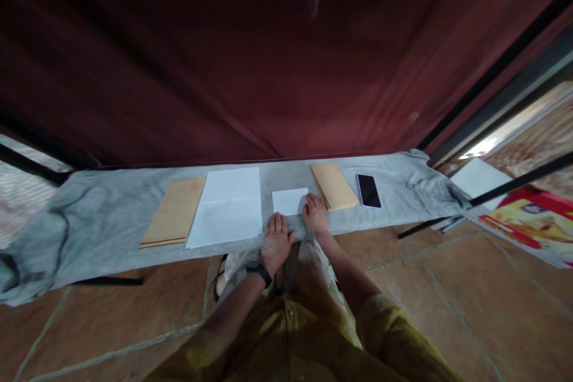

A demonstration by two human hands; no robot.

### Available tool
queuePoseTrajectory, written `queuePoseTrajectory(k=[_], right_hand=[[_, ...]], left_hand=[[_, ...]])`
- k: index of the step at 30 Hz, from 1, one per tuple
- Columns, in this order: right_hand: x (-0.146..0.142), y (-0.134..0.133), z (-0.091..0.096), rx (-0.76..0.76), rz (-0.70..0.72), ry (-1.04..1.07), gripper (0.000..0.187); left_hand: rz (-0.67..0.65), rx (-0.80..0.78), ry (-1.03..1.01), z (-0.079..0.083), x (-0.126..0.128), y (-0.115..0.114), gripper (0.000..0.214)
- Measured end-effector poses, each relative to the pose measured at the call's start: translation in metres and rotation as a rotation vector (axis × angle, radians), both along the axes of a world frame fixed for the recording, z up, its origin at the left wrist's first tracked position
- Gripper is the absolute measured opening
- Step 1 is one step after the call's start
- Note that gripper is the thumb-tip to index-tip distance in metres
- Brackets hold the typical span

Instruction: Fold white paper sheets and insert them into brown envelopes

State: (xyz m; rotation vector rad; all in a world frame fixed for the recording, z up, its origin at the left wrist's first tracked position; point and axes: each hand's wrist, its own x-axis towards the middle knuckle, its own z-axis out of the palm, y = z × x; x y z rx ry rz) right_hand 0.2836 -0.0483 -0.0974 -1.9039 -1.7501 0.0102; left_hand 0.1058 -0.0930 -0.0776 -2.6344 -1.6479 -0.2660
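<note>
A small white sheet of paper (290,201), perhaps folded, lies on the grey cloth in front of me. My left hand (276,243) rests flat, its fingertips at the paper's near edge and the thumb out to the side. At the paper's right end, my right hand (316,216) lies palm down with its fingers slightly bent on the edge. Just beyond that hand is a stack of brown envelopes (335,185). To the left are larger white sheets (228,206) with a faint crease across the middle. Neither hand has anything lifted.
More brown envelopes (175,210) lie on the left of the narrow cloth-covered bench (105,209). A phone (369,191) sits on the right. A dark red curtain (277,71) hangs behind, with black metal bars at both sides. On the lower right is a red and yellow box (535,221).
</note>
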Motion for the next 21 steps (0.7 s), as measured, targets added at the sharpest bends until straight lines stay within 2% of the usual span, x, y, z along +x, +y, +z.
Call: queuePoseTrajectory(k=[10, 17, 19, 21], right_hand=[[0.001, 0.000, -0.008, 0.005, 0.020, 0.026, 0.045], [0.001, -0.007, -0.001, 0.029, 0.004, 0.107, 0.045], [-0.003, -0.016, 0.001, 0.051, 0.061, 0.131, 0.045], [-0.012, -0.027, 0.003, 0.044, 0.191, 0.134, 0.044]], left_hand=[[0.024, -0.037, 0.017, -0.002, 0.002, -0.002, 0.062], [0.024, -0.001, -0.039, -0.008, -0.002, -0.004, 0.061], [0.014, 0.007, -0.065, -0.009, -0.004, -0.004, 0.061], [-0.004, 0.010, -0.085, -0.011, -0.005, -0.003, 0.060]])
